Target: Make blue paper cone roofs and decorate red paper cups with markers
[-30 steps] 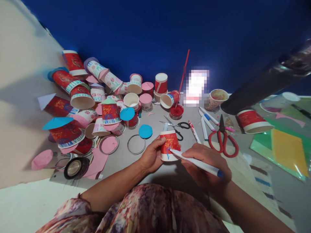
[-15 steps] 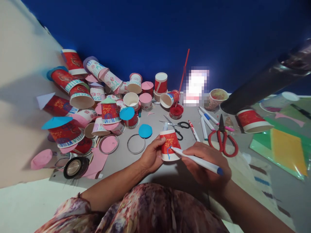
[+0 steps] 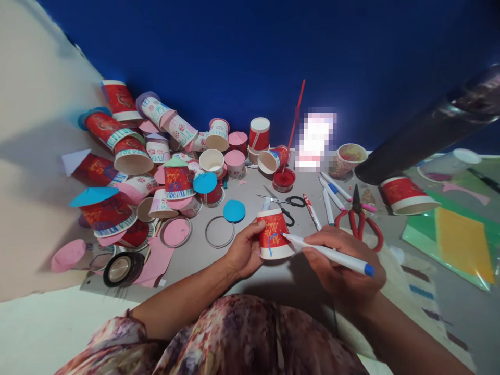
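Near the front edge of the grey tabletop (image 3: 195,258), the left hand (image 3: 244,250) is wrapped around an upturned red paper cup (image 3: 274,234), its grip closed on the cup's side. The right hand (image 3: 344,263) pinches a white marker (image 3: 328,253) with a blue end cap, the tip touching the cup's wall beside a blue mark. Just behind the cup lie small black-handled scissors (image 3: 287,204); to the right, red-handled scissors (image 3: 359,221) rest beside a loose row of about five markers (image 3: 330,195). A blue paper disc (image 3: 234,211) and two wire rings (image 3: 220,232) lie to the left. Farther left, a heap of decorated cups (image 3: 156,156), too many and too overlapped to count, crowds the tabletop. Green and yellow sheets (image 3: 457,239) lie at the far right.
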`<state>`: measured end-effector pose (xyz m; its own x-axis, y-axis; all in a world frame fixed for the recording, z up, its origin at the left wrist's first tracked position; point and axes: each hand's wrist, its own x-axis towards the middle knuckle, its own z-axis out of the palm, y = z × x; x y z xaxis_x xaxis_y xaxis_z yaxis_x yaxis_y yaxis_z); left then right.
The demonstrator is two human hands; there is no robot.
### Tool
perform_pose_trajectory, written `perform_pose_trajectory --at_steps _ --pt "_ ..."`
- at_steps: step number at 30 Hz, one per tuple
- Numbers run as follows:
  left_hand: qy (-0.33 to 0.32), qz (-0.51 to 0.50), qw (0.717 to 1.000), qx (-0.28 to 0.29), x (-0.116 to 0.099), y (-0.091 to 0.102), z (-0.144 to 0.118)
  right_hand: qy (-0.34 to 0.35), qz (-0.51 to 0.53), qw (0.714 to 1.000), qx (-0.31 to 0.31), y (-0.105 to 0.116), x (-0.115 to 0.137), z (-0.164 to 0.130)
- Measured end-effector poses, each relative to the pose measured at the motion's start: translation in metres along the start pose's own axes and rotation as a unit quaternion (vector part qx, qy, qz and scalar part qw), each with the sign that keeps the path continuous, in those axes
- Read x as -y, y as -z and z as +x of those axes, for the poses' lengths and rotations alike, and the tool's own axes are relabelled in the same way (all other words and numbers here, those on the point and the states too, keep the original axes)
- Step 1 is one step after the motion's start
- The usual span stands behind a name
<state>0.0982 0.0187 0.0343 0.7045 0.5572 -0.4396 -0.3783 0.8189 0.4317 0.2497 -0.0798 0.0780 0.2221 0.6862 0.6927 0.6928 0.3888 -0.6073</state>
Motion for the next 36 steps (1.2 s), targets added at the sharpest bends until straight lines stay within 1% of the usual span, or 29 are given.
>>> perform_pose_trajectory --at_steps 3,7,9,13,14,17,19,21,24,26,29,31,36 --pt "0.002 -0.001 1.000 -0.001 0.0009 0.0008 0.0008 0.011 0.008 1.000 0.002 0.0000 0.0012 -0.0005" --pt "-0.003 -0.001 1.000 0.009 0.0024 0.0023 0.0008 0.024 0.001 0.999 0.036 -0.0003 0.0030 0.0004" --pt "-0.004 0.000 1.000 0.012 0.0023 0.0025 0.0006 0.016 -0.007 0.999 0.032 -0.0003 0.0026 0.0008" --pt "-0.004 0.000 1.000 0.005 0.0013 0.0025 0.0005 -0.016 -0.019 1.000 0.003 0.0002 0.0020 0.0009" --pt "-0.004 0.000 1.000 0.005 0.0012 0.0025 0.0004 -0.016 -0.018 1.000 -0.001 0.0003 0.0023 0.0010" --pt "-0.001 0.004 1.000 0.010 0.0016 0.0025 0.0001 0.006 -0.011 1.000 0.022 0.0004 0.0037 0.0006" --pt "-0.001 0.006 1.000 0.012 0.0020 0.0027 -0.0001 0.014 -0.014 0.999 0.026 0.0003 0.0038 -0.0002" --pt "-0.003 0.006 1.000 0.011 0.0022 0.0030 0.0000 0.000 -0.022 1.000 0.017 0.0002 0.0030 -0.0015" --pt "-0.005 0.007 1.000 0.011 0.0020 0.0036 0.0004 -0.034 -0.021 0.999 -0.014 0.0001 0.0019 -0.0031" --pt "-0.003 0.012 1.000 0.014 0.0021 0.0039 0.0006 -0.041 -0.016 0.999 -0.013 -0.0001 0.0019 -0.0032" --pt "-0.001 0.018 1.000 0.020 0.0028 0.0040 0.0006 -0.024 -0.022 0.999 0.007 -0.0005 0.0023 -0.0027" --pt "-0.001 0.016 1.000 0.018 0.0030 0.0040 0.0005 -0.020 -0.028 0.999 0.003 -0.0005 0.0021 -0.0026" --pt "0.009 0.001 1.000 0.004 0.0018 0.0043 0.0008 -0.069 -0.024 0.997 -0.011 0.0012 0.0007 -0.0038"
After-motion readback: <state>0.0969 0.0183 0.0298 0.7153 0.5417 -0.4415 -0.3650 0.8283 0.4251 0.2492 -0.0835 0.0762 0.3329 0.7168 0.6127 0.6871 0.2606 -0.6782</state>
